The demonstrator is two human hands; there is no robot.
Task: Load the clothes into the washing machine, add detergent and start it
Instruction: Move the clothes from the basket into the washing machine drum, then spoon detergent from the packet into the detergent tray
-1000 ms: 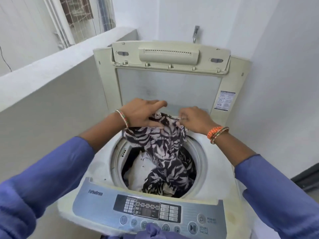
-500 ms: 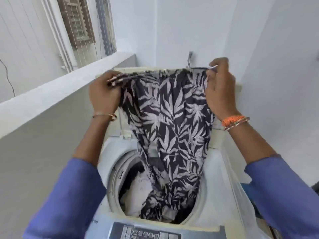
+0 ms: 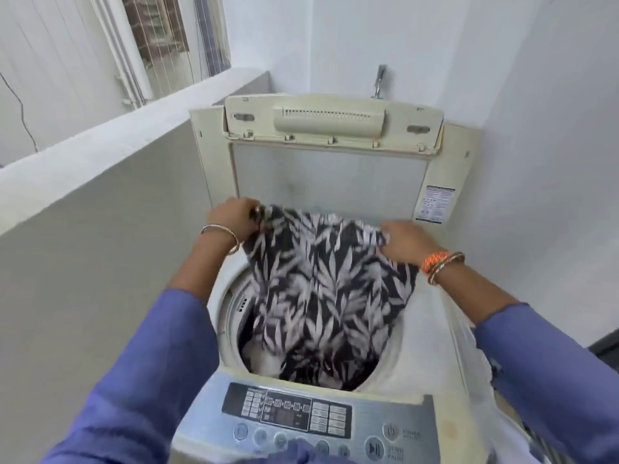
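The leaf-print garment (image 3: 331,289), dark with pale leaves, is stretched between my two hands over the open drum (image 3: 234,316) of the top-loading washing machine (image 3: 395,373). Its upper edge is up at the back of the opening and its lower part hangs down into the drum, where it bunches against something pale at the bottom left; that item is too blurred to name. My left hand (image 3: 232,217) grips the garment's top left corner, fingers (image 3: 249,212) curled round the cloth. My right hand (image 3: 407,242) holds the top right corner, its fingers bunched on the fabric edge. A thin bangle (image 3: 222,234) sits on my left wrist, and orange and gold bangles (image 3: 440,264) on my right; both blue sleeves (image 3: 140,380) reach in from the bottom corners.

The lid (image 3: 330,162) stands upright behind the opening, with a printed label (image 3: 437,204) on its right frame. The control panel (image 3: 311,420) runs along the near edge, its power and start/pause buttons at the right. A tap (image 3: 380,80) juts from the wall above the lid. A low wall ledge (image 3: 110,135) runs along the left, below a window (image 3: 160,38).
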